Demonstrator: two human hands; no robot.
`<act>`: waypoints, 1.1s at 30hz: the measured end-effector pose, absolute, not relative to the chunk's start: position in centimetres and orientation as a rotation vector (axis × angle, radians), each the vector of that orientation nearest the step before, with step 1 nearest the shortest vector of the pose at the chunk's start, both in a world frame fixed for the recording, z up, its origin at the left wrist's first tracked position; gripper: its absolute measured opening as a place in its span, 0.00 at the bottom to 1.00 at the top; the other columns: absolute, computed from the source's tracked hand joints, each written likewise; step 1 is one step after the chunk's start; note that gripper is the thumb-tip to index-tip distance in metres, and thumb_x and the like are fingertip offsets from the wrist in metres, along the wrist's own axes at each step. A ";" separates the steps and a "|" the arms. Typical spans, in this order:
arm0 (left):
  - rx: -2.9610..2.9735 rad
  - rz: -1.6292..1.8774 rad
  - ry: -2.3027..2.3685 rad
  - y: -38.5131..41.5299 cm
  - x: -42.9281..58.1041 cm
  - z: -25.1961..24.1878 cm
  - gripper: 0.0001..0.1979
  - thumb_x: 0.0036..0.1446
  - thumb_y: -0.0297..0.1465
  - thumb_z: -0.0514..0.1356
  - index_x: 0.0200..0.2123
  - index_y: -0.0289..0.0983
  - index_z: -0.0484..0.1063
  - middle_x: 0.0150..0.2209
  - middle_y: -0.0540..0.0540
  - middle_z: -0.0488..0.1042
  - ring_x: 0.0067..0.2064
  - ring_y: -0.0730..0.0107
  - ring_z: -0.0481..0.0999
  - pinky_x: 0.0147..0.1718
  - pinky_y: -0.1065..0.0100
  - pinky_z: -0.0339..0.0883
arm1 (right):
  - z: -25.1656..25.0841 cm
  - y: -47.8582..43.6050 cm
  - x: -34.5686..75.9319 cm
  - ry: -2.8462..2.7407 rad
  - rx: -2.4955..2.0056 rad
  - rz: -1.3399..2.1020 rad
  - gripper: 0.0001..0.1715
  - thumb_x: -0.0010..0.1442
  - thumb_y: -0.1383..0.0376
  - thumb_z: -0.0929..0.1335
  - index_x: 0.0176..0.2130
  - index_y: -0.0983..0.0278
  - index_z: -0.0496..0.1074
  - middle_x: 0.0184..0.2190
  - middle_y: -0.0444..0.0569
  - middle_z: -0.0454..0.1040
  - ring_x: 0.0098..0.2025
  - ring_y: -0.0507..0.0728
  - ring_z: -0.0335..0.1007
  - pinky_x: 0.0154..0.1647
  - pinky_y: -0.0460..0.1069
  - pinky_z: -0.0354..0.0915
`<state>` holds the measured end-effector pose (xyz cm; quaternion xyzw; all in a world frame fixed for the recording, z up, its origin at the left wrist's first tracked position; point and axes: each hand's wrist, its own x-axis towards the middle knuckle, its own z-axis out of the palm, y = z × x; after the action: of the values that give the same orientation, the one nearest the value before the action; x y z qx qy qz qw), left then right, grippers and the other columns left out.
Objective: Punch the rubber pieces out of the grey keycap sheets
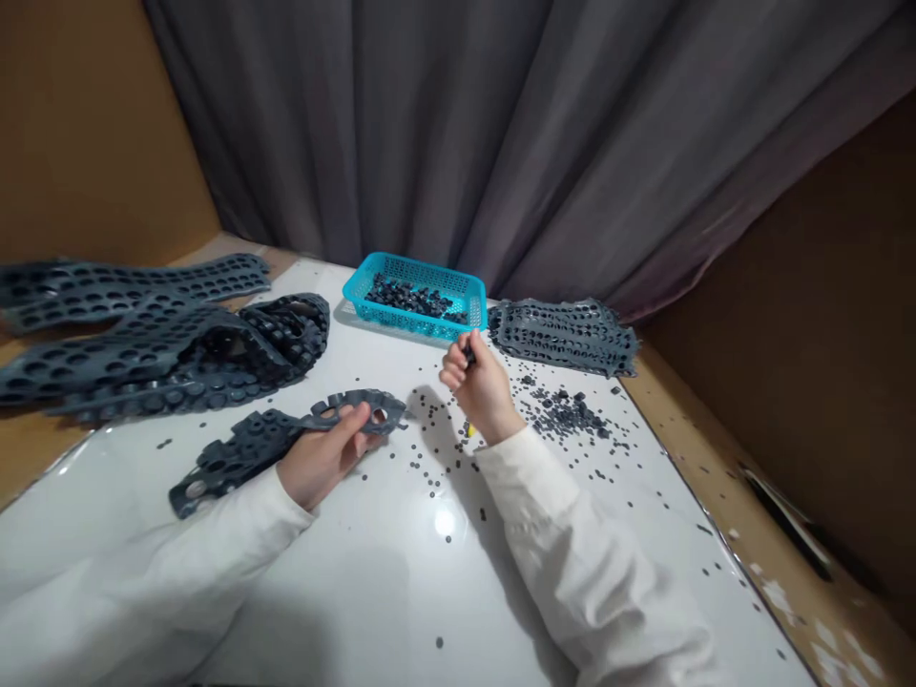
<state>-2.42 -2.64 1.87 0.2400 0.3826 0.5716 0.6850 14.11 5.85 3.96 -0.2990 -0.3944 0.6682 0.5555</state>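
My left hand [325,456] grips a dark grey rubber strip full of round holes [250,444] that lies across the white table [401,572]. Its fingers curl over the strip near its right end. My right hand [478,382] is raised a little above the table, fingers pinched round a small dark piece [468,353], just in front of the turquoise basket [419,296]. The basket holds many small dark rubber pieces. Both arms wear white sleeves.
A pile of punched grey rubber sheets [143,334] lies at the left. Another folded sheet [565,334] sits right of the basket. A heap of small dark pieces [569,415] and scattered bits cover the table. Grey curtain behind, brown walls at both sides.
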 end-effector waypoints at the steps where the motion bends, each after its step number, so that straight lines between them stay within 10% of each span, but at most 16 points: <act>1: 0.538 1.281 0.868 -2.6 -2.3 1.9 0.21 0.28 0.38 0.72 0.11 0.35 0.62 0.14 0.53 0.65 0.26 0.74 0.71 0.33 0.73 0.71 | 4.1 7.6 14.7 -1.044 -0.823 1.467 0.17 0.59 0.53 0.61 0.27 0.61 0.53 0.18 0.36 0.50 0.17 0.47 0.43 0.18 0.42 0.48; 7: 0.764 1.241 1.025 -2.6 -2.7 0.7 0.21 0.37 0.43 0.68 0.10 0.36 0.64 0.15 0.52 0.65 0.23 0.74 0.69 0.30 0.71 0.69 | 4.2 17.9 16.2 -1.639 -1.463 0.600 0.12 0.56 0.61 0.63 0.24 0.63 0.58 0.23 0.42 0.63 0.30 0.52 0.60 0.37 0.47 0.58; 13: 1.163 0.975 1.403 -2.9 -3.2 -0.1 0.19 0.46 0.46 0.59 0.15 0.38 0.71 0.18 0.50 0.70 0.26 0.69 0.70 0.27 0.71 0.64 | 3.8 21.9 14.6 -1.871 -1.535 0.652 0.07 0.42 0.66 0.72 0.21 0.66 0.70 0.27 0.50 0.73 0.38 0.58 0.68 0.44 0.50 0.58; 22: 1.586 0.956 1.562 -2.7 -3.2 0.2 0.22 0.56 0.44 0.50 0.16 0.39 0.68 0.20 0.50 0.71 0.28 0.67 0.70 0.33 0.66 0.62 | 3.1 23.3 15.3 -1.890 -1.456 0.708 0.18 0.59 0.61 0.60 0.39 0.66 0.74 0.45 0.51 0.74 0.49 0.57 0.67 0.51 0.49 0.59; 28: 1.643 1.015 1.602 -2.5 -3.5 0.1 0.22 0.57 0.43 0.48 0.19 0.38 0.70 0.21 0.50 0.73 0.28 0.67 0.73 0.32 0.67 0.65 | 5.3 17.8 14.3 -1.882 -1.325 0.622 0.13 0.56 0.63 0.63 0.39 0.67 0.71 0.45 0.53 0.71 0.47 0.56 0.65 0.48 0.49 0.59; 33: 1.732 0.991 1.552 -3.2 -3.8 0.3 0.20 0.58 0.41 0.49 0.23 0.40 0.74 0.23 0.50 0.76 0.31 0.67 0.76 0.36 0.69 0.67 | 6.2 5.4 13.3 -2.301 -0.937 0.765 0.16 0.60 0.57 0.61 0.28 0.65 0.64 0.24 0.43 0.67 0.27 0.50 0.61 0.30 0.45 0.57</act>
<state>-3.76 -3.21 0.29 0.6531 0.5853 0.3738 0.3020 13.32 5.43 6.21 -0.3474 -0.8529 0.2836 0.2674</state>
